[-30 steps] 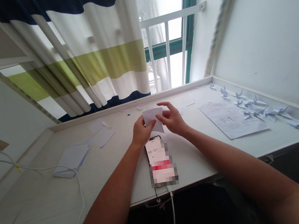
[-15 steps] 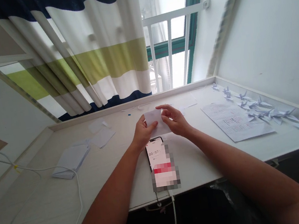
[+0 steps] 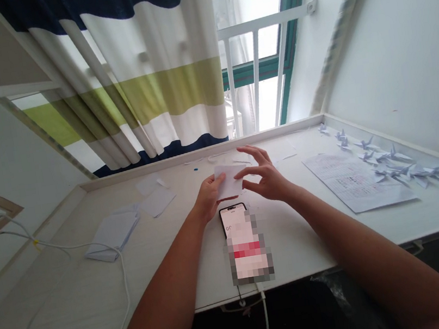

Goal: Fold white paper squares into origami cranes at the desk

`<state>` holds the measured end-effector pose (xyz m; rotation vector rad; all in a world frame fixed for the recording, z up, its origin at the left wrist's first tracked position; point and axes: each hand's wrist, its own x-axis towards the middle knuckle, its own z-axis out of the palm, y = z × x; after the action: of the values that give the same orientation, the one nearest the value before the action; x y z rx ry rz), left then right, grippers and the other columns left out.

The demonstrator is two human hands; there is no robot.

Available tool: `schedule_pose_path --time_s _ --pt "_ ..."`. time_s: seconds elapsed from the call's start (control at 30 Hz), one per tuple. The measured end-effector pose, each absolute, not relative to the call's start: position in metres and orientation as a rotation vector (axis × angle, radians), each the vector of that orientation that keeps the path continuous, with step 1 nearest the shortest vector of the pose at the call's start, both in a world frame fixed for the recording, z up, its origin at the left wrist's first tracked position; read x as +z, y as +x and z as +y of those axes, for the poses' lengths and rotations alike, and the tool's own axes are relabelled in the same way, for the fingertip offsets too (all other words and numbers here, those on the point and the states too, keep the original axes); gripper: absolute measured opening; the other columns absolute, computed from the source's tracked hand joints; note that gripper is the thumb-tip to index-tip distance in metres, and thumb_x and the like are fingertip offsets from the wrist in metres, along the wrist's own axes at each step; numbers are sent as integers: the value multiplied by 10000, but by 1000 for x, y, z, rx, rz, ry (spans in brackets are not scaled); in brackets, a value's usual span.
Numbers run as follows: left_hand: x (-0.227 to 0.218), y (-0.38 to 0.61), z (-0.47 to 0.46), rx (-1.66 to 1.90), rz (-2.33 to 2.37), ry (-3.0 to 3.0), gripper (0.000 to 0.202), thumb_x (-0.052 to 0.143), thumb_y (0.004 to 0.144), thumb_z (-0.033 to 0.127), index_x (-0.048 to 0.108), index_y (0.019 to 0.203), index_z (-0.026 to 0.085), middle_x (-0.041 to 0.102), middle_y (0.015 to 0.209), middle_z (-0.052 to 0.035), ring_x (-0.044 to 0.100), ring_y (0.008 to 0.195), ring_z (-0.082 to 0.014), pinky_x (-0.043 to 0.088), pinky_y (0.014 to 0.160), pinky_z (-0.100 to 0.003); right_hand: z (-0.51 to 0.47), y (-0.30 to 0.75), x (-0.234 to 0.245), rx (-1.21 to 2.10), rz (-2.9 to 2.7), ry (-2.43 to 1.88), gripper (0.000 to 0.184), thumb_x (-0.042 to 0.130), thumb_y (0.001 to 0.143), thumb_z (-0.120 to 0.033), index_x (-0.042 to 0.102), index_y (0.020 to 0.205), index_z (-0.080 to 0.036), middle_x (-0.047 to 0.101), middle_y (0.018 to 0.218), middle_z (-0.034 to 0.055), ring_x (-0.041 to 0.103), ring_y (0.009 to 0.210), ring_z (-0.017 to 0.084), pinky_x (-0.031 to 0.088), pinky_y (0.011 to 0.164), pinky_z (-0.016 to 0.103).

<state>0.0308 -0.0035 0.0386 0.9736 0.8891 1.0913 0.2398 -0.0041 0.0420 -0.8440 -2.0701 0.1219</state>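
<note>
A small white sheet of paper (image 3: pixel 229 179) is held above the white desk (image 3: pixel 174 248), just beyond a phone (image 3: pixel 242 238) lying flat near the front edge. My left hand (image 3: pixel 207 195) pinches the paper's left side, thumb on top. My right hand (image 3: pixel 264 174) is beside the paper's right edge with its fingers spread, its fingertips close to or touching the sheet.
A stack of white paper squares (image 3: pixel 112 234) and loose sheets (image 3: pixel 158 200) lie on the left. A printed sheet (image 3: pixel 356 181) and several folded paper cranes (image 3: pixel 392 163) sit at the right along the wall. White cables (image 3: pixel 71 252) trail over the left side. A striped curtain (image 3: pixel 142 88) hangs behind.
My right hand has let go of its pinch on the paper and spread its fingers. The left hand keeps holding the sheet. The view shifted slightly.
</note>
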Motion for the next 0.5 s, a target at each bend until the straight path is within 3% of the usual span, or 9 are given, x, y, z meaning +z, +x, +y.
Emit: schedule_pose_path --time_s 0.17,0.3,0.5 --pt "37 26 -5 1025 810 1173 386 835 836 411 780 1120 156 783 1111 -127 752 978 -256 639 837 -405 -4 237 42 182 -2098 -847 22 785 908 -286 765 900 -291 569 1509 17 411 1475 358 411 1167 681" --pt "33 31 -8 936 688 1264 427 931 721 335 799 1094 173 802 1045 -108 776 959 -264 603 928 -444 -4 234 41 261 -2012 -855 73 777 914 -317 723 912 -269 682 1290 65 550 1268 334 511 1038 601" --pt "32 39 -9 1029 681 1204 396 934 701 362 799 1010 155 811 984 -98 793 896 -270 586 958 -461 -3 231 38 509 -1865 -927 173 749 917 -375 663 983 -240 715 1027 61 645 971 258 562 855 460"
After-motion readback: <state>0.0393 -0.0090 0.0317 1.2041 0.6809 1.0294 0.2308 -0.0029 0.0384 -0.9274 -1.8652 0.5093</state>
